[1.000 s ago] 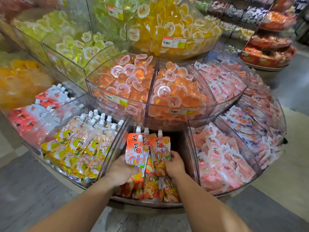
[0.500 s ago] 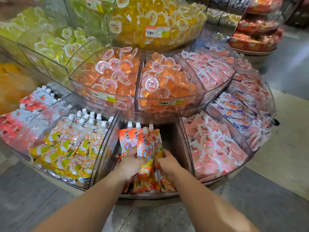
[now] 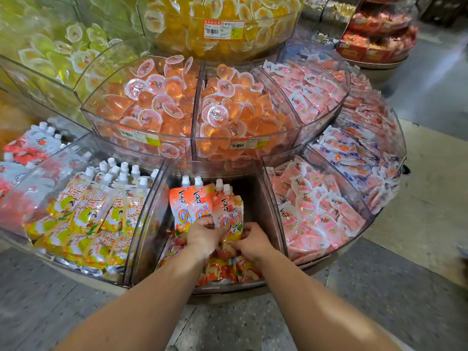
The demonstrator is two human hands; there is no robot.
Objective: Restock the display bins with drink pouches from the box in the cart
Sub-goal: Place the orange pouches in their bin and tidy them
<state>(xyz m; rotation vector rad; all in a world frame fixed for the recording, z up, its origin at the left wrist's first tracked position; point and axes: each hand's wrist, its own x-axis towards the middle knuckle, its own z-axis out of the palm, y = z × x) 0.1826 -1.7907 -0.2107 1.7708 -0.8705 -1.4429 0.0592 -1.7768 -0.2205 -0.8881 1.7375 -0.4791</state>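
Drink pouches [image 3: 229,214] in orange and white, each with a white screw cap at the top, stand upright in a small cluster inside the middle bin [image 3: 147,239] of the lowest tier of a clear plastic display — the wedge-shaped compartment straight in front of the person. Both hands reach into that bin over its front wall. The left hand [image 3: 202,236] has its fingers curled round the lower part of the pouches on the left of the cluster, and the right hand [image 3: 252,240] pinches the bottom edge of the frontmost pouch, thumb and fingers bent onto it; the two hands sit just beside each other. More pouches of the same kind lie flat on the bin floor beneath the wrists. In the neighbouring bin to the left, yellow pouches [image 3: 88,214] with white caps lean in overlapping rows, and further left are red-and-white pouches [image 3: 27,150]. The bin to the right holds small pink sachets [image 3: 316,211]. On the tier above, two compartments are heaped with orange jelly cups [image 3: 177,102], price labels stuck to their front walls, and higher still sit yellow jelly cups [image 3: 228,11] — green ones to the left, partly blurred.
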